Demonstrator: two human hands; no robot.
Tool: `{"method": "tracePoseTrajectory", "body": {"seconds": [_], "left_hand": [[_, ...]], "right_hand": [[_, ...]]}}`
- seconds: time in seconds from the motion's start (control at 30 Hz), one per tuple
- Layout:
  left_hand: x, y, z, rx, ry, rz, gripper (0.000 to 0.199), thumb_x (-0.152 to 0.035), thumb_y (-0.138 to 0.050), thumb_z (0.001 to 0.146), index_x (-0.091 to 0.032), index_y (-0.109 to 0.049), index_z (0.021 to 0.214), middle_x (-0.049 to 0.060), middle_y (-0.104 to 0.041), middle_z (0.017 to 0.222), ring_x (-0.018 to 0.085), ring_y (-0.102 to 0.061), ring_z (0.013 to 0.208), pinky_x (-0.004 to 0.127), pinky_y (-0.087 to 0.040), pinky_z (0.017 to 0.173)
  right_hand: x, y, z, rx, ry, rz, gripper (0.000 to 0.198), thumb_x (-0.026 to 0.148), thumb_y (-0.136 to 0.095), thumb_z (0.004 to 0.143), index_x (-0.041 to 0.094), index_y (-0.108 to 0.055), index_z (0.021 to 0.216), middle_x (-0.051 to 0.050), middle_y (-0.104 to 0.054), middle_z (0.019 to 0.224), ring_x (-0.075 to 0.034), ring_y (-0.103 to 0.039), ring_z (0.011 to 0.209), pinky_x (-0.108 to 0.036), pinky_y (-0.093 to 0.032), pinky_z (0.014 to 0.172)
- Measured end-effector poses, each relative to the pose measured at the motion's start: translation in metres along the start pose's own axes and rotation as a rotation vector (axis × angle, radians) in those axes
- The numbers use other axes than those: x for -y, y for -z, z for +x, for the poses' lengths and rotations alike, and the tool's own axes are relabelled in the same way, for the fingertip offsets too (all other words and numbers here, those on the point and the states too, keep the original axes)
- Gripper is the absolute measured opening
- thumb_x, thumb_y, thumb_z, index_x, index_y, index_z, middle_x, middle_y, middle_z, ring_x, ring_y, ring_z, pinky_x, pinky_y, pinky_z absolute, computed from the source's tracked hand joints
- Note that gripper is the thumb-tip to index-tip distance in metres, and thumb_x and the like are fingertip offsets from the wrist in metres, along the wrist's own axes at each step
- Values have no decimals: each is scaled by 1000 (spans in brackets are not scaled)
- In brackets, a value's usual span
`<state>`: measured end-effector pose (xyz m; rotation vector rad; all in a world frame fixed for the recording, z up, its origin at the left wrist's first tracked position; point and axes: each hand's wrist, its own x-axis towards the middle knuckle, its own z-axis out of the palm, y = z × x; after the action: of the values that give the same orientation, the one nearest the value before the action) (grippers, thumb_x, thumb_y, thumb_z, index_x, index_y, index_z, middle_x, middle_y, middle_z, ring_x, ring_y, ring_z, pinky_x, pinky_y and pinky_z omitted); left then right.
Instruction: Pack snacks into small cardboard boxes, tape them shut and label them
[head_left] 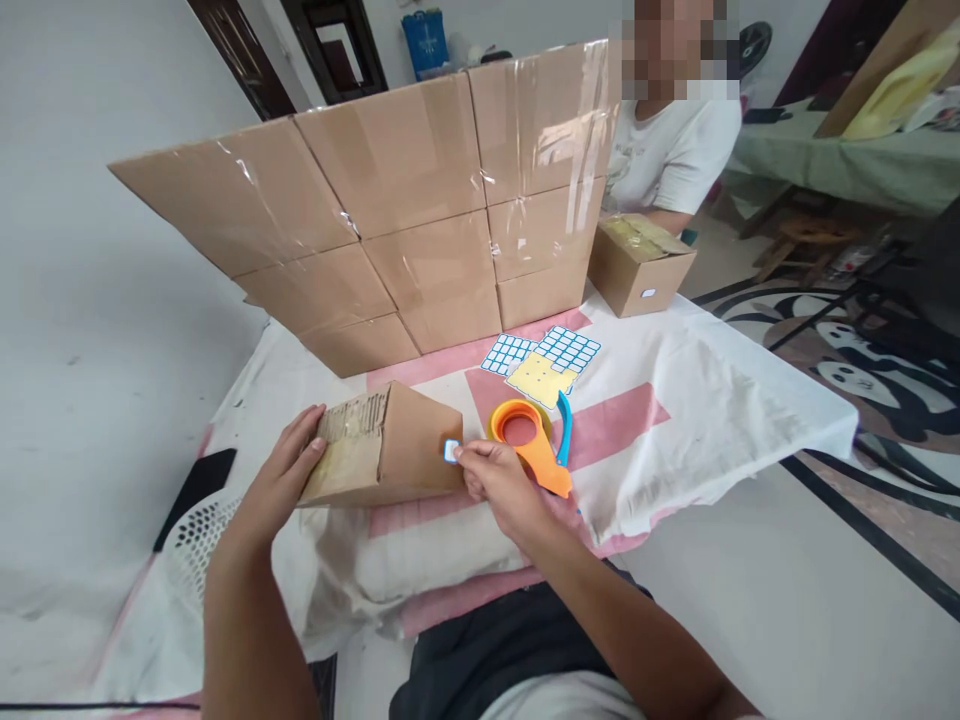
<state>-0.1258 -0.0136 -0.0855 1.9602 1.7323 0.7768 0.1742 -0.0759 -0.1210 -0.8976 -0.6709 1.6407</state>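
A small cardboard box (420, 440) with tape and a torn, corrugated top flap lies in front of me on the cloth. My left hand (289, 460) grips its left end, the thumb lying on the taped side. Between the thumb and finger of my right hand (495, 480) is a small white sticker with a blue border (451, 451), held at the box's right face. Whether the sticker is fully stuck down I cannot tell. Just right of that hand lie an orange tape dispenser (541, 458) and a blue curved piece (564, 430).
Sticker sheets (568, 348) and a yellow sheet (541, 376) lie behind the dispenser. A tall cardboard partition (427, 270) stands across the cloth-covered table (720, 390). Beyond it, a person (675, 160) sits by another box (637, 285) bearing a white sticker.
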Motion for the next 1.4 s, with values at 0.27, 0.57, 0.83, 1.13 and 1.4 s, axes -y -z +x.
{"method": "tracePoseTrajectory", "body": {"seconds": [0.27, 0.57, 0.83, 1.13, 1.4], "left_hand": [[-13, -7, 6, 21, -40, 30, 58, -60, -42, 97, -30, -50, 146, 4, -41, 161, 26, -35, 151, 48, -23, 128], [-35, -18, 0, 15, -11, 156, 58, -62, -45, 95, -34, -51, 145, 0, -38, 164, 30, -39, 148, 49, -30, 124], [-55, -26, -3, 25, 8, 219, 59, -65, -44, 93, -35, -53, 144, 0, -39, 163, 32, -43, 146, 52, -33, 122], [-50, -28, -3, 19, -2, 224, 58, -64, -46, 94, -35, -53, 143, 1, -39, 163, 32, -44, 145, 51, -32, 122], [-54, -27, -3, 23, -20, 242, 58, -64, -45, 94, -35, -53, 143, 1, -40, 163, 32, -45, 144, 50, -33, 122]], "right_hand": [[9, -8, 13, -19, -29, -49, 38, 48, -80, 70, 19, -55, 66, 12, -31, 45, -4, -18, 41, -24, -9, 43], [-7, 7, 13, -100, -35, -41, 38, 46, -73, 71, 23, -44, 64, 12, -34, 45, -5, -20, 39, -23, -13, 41], [-31, 20, 15, -188, 109, -199, 38, 52, -62, 78, 25, -38, 65, 10, -34, 50, -8, -28, 45, -23, -21, 45], [-35, 27, 13, -165, 192, -329, 41, 52, -62, 84, 24, -40, 64, 7, -40, 55, -12, -39, 53, -25, -31, 50], [-52, 27, -21, -80, 462, -570, 49, 36, -42, 103, 20, -52, 148, -13, -52, 153, -24, -44, 145, -43, -34, 122]]}}
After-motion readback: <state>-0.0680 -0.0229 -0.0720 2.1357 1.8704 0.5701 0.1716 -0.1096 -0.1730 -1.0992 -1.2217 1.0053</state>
